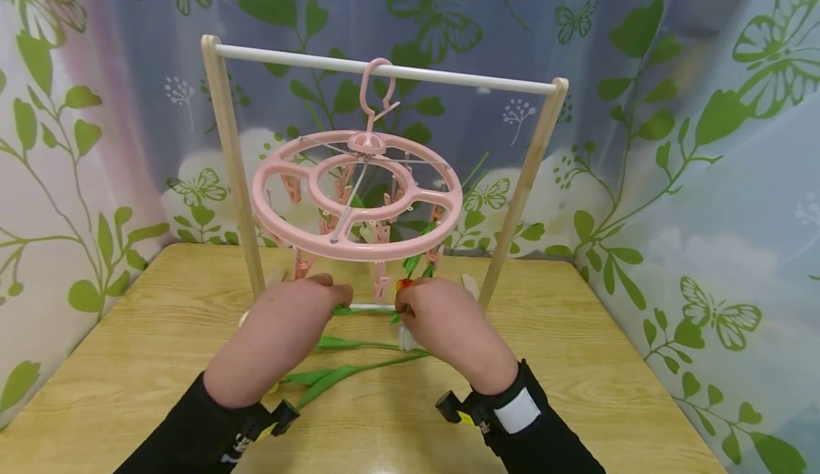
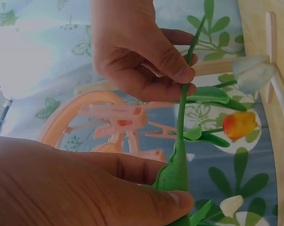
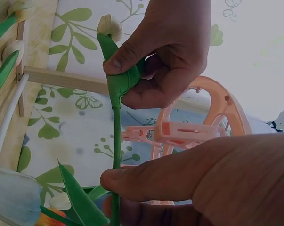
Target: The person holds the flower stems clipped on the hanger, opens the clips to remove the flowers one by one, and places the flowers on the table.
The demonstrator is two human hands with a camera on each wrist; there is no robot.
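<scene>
My left hand pinches a white tulip around its green leaves, just below the bloom. The thumb and fingers of my right hand pinch the same tulip's thin green stem. The stem runs between both hands, beneath the pink round clip hanger. From the hanger's clips dangle several tulips, bloom down: an orange-red one, a pale one and a small white one show in the left wrist view.
The hanger hooks over the white bar of a wooden stand. Further tulips with green stems lie on the wooden table before me. A leaf-patterned curtain surrounds the table's back and sides.
</scene>
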